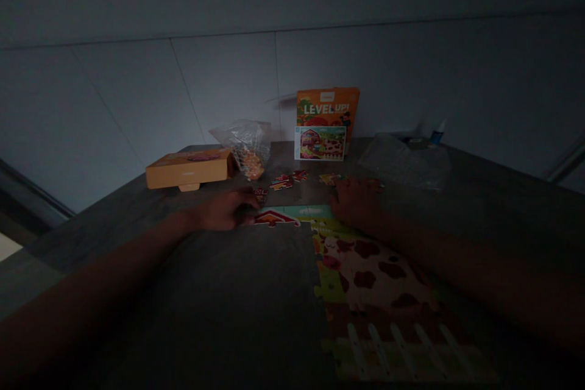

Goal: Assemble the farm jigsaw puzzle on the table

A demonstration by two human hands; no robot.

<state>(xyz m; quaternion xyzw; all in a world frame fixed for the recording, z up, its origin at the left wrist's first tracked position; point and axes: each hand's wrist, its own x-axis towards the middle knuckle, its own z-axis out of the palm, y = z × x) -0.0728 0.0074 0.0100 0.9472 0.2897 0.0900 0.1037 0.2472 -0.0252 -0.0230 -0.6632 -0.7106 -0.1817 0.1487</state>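
Observation:
A partly joined jigsaw puzzle [379, 280] lies on the table, showing a spotted cow above a white fence. From its top a narrow strip with a red barn roof [276, 217] and pale sky runs to the left. At that strip's left end, my left hand [226, 208] has its thumb and fingers closed around the edge of a puzzle piece, mostly hidden by the fingers. My right hand [359, 202] rests over the puzzle's upper edge, fingers stretched toward some loose pieces [328, 179]. The dim light blurs its fingertips.
More loose red pieces [281, 182] lie beyond the strip. An orange box [189, 169] and a clear bag [247, 140] with orange contents stand back left. A picture card [320, 144] leans on an orange "LEVEL UP!" box [326, 103]. Clear plastic [402, 161] and a small bottle [437, 133] are back right.

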